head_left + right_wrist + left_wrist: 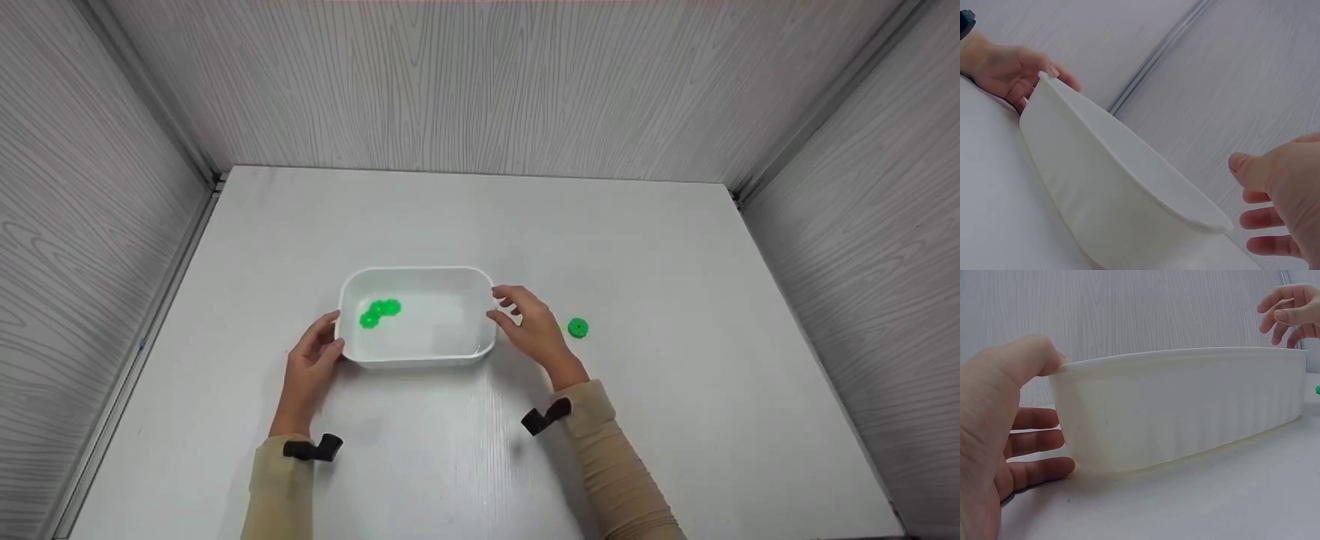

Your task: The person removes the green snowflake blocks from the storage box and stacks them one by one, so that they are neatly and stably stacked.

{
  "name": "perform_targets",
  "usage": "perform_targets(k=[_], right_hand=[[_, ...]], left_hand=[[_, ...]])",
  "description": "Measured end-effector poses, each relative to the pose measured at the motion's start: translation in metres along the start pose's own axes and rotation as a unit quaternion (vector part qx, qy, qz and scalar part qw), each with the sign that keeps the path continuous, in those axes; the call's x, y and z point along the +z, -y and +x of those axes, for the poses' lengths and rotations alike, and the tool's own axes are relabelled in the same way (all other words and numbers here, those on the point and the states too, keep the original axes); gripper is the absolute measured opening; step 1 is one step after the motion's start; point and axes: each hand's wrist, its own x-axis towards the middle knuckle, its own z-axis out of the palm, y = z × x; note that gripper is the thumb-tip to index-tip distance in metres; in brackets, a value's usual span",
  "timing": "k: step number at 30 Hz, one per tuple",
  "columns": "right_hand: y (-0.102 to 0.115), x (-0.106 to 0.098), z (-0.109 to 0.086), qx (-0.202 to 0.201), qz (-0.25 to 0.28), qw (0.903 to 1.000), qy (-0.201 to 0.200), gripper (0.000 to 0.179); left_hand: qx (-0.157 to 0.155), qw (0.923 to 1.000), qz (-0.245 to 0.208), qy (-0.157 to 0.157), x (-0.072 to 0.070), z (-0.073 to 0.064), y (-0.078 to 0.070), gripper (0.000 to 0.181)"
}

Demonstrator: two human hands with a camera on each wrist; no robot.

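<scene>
A white plastic tub (442, 330) with rounded corners stands on the table. Inside, toward its left end, lie a few small, bright green, flower-shaped pieces (379, 310), close together. My left hand (309, 369) holds the tub's left end, the thumb (1036, 360) at the rim and the other fingers (1044, 471) against the outer end wall. At the opposite end is my right hand (534, 330), its fingers relaxed and spread. The right wrist view shows a gap between that hand (1292, 197) and the tub's rim (1129, 171).
A round green notched piece (577, 328) lies on the white table (675, 420), just right of the right hand. Grey wood-grain panels (480, 90) rise behind the table and at both sides. Black camera mounts (313, 448) sit on both wrists.
</scene>
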Motion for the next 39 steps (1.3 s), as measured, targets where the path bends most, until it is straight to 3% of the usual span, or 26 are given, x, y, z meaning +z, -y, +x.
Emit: perform_targets(k=[4,12,21,29,39], right_hand=[[0.008,0.01,0.011,-0.031,-0.012,0.9993,0.015,0.033],[0.017,0.037,0.029,-0.044,0.103,0.9925,0.048,0.034],[0.028,0.062,0.052,-0.045,0.078,0.9914,0.095,0.038],[0.038,0.079,0.072,0.024,0.059,0.9841,0.166,0.046],[0.037,0.105,0.083,0.145,0.026,0.9431,0.298,0.053]], left_hand=[[0.001,1.0,-0.005,-0.004,-0.003,0.005,0.014,0.046],[0.006,1.0,-0.003,0.006,-0.002,0.0,-0.01,0.047],[0.016,0.9998,-0.002,0.007,-0.003,-0.002,-0.016,0.048],[0.006,0.9999,0.008,0.001,-0.002,-0.002,-0.016,0.047],[-0.01,0.9999,0.007,0.001,0.0,-0.004,-0.014,0.045]])
